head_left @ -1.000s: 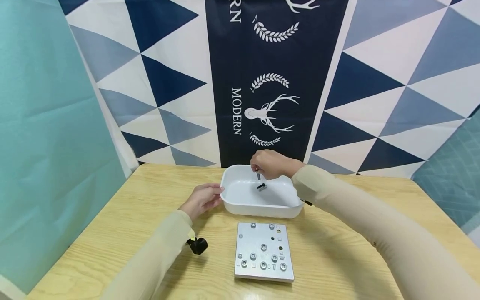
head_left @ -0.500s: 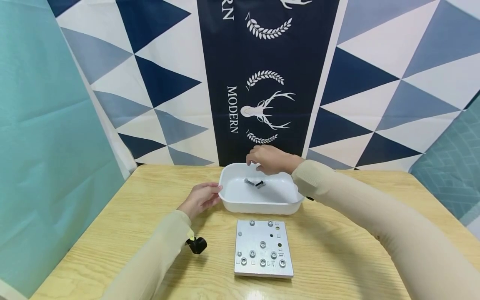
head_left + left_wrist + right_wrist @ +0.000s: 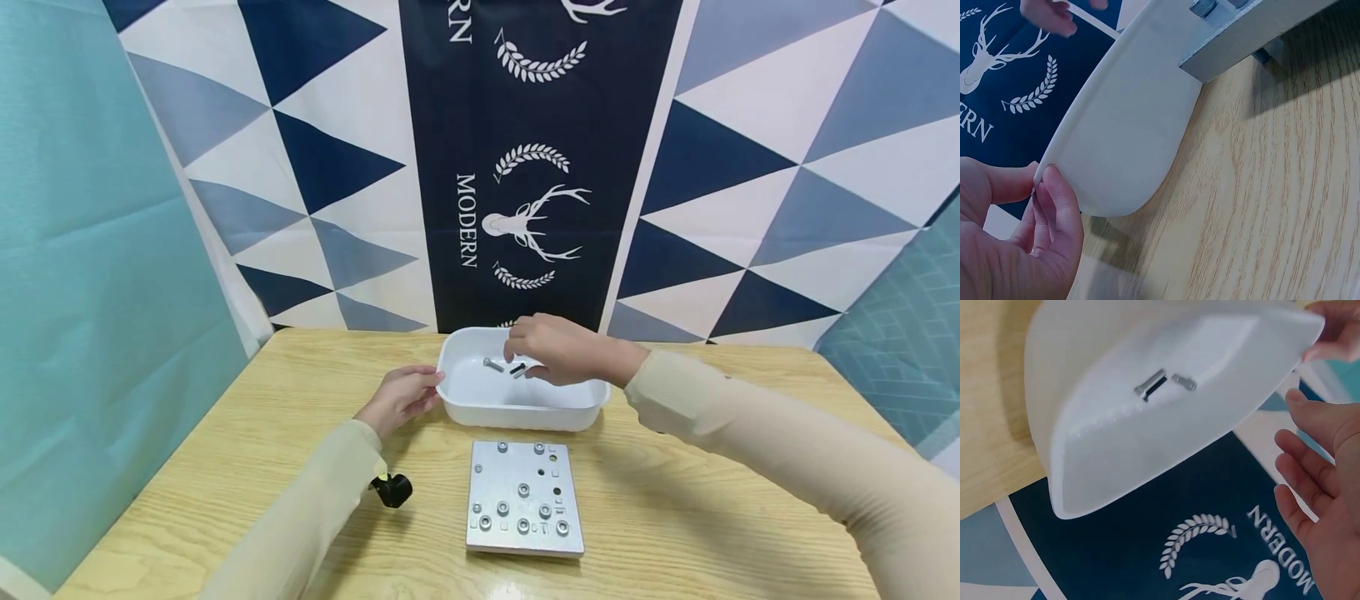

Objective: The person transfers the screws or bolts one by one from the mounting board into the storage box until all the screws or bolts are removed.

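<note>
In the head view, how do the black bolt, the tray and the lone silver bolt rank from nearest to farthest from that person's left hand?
From the left hand:
1. Tray: nearest, its left rim held in the fingers.
2. Lone silver bolt: inside, toward the left.
3. Black bolt: inside, farther right.

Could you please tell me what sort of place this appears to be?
Probably a tabletop assembly station, perhaps a staged one: a wooden table bears a metal plate studded with bolts and a white tray holding loose screws, before a patterned backdrop.
</note>
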The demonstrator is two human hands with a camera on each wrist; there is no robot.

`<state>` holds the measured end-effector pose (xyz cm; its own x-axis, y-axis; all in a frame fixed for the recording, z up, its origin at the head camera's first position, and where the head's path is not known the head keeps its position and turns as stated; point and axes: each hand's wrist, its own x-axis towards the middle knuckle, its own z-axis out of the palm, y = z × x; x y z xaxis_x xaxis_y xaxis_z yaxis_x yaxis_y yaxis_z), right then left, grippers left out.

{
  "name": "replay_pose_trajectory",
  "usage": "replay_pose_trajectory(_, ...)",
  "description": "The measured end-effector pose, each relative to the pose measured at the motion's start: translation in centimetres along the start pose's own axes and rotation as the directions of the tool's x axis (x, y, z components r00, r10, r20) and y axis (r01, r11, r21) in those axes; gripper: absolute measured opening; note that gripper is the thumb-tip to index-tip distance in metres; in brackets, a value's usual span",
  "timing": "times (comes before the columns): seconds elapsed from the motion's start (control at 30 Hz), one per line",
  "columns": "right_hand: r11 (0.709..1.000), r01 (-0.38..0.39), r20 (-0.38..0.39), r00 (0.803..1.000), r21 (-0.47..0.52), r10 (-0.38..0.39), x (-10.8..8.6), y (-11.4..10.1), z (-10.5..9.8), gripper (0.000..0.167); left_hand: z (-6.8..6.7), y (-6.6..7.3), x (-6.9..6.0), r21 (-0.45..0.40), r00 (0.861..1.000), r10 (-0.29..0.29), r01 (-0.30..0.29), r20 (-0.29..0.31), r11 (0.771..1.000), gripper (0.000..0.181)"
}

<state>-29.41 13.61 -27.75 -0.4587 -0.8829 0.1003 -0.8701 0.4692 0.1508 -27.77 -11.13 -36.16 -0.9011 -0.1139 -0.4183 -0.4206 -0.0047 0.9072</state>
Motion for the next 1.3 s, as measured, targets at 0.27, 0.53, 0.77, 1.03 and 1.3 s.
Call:
replay_pose_trajectory(0.27, 0.988, 0.115, -0.032, 0.992, -0.100, -0.119, -2.6, -2.6, 0.1, 0.032, 0.1, 0.0, 0.0, 0.008, 1.000, -0.016, 0.016, 0.002, 1.000, 0.033)
replay_pose_trajectory(0.53, 0.977, 0.177, -0.052, 0.982, -0.120, -0.184, -4.6, -5.3, 0.2, 0.031, 0.2, 0.1, -0.2, 0.001, 1.000, -0.002, 0.002, 0.014, 1.000, 0.033)
replay_pose_trajectory(0.77, 0.963, 0.226, -0.035, 0.972, -0.146, -0.233, -5.7, -7.7, 0.2, 0.030, -0.1, 0.1, -0.2, 0.005, 1.000, 0.012, -0.013, 0.004, 1.000, 0.033)
replay_pose_trajectory(1.03, 0.954, 0.269, -0.039, 0.960, -0.134, -0.276, -6.0, -9.3, 0.6, 0.029, -0.3, 0.1, -0.1, 0.009, 1.000, 0.011, -0.011, -0.010, 1.000, 0.032)
replay_pose_trajectory(1.3, 0.935, 0.314, -0.068, 0.942, -0.163, -0.329, -6.2, -10.0, 1.6, 0.023, 0.0, 0.2, -0.2, 0.002, 1.000, 0.000, 0.000, -0.007, 1.000, 0.032)
